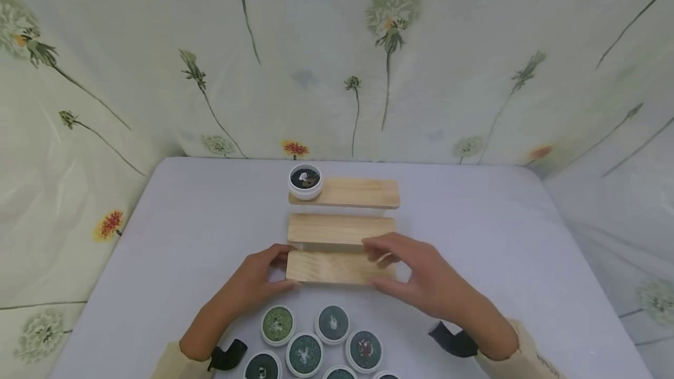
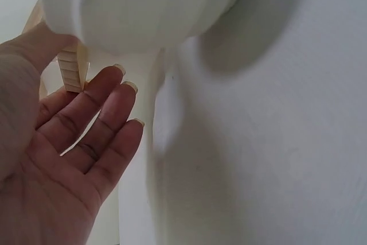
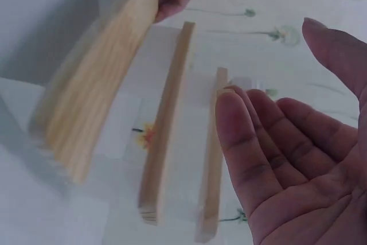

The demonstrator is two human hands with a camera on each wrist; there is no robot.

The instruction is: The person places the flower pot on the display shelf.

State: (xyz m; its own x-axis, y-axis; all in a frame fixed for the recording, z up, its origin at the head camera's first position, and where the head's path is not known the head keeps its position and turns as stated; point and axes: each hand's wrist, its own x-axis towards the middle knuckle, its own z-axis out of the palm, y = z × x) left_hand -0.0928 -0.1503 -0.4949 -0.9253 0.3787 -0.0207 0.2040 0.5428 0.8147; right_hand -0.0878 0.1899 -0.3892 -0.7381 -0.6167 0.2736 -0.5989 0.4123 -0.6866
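Note:
The front light wood board (image 1: 337, 268) has my left hand (image 1: 263, 276) at its left end, thumb at the near edge and fingers at the far edge. In the left wrist view, the thumb and fingers of the left hand (image 2: 74, 136) lie on both sides of the board's end (image 2: 70, 70). My right hand (image 1: 405, 268) hovers over the board's right end, fingers loosely bent and apart. The right wrist view shows the right hand (image 3: 304, 159) holding nothing, beside the front board (image 3: 106, 84). Behind it run a middle board (image 1: 342, 229) and a back board (image 1: 363, 193).
A white round tub (image 1: 305, 182) with dark contents stands on the back board's left end. Several similar tubs with green or dark tops, one of them green (image 1: 278, 324), cluster at the near side of the white table (image 1: 474, 221). A flowered curtain (image 1: 316, 45) hangs behind.

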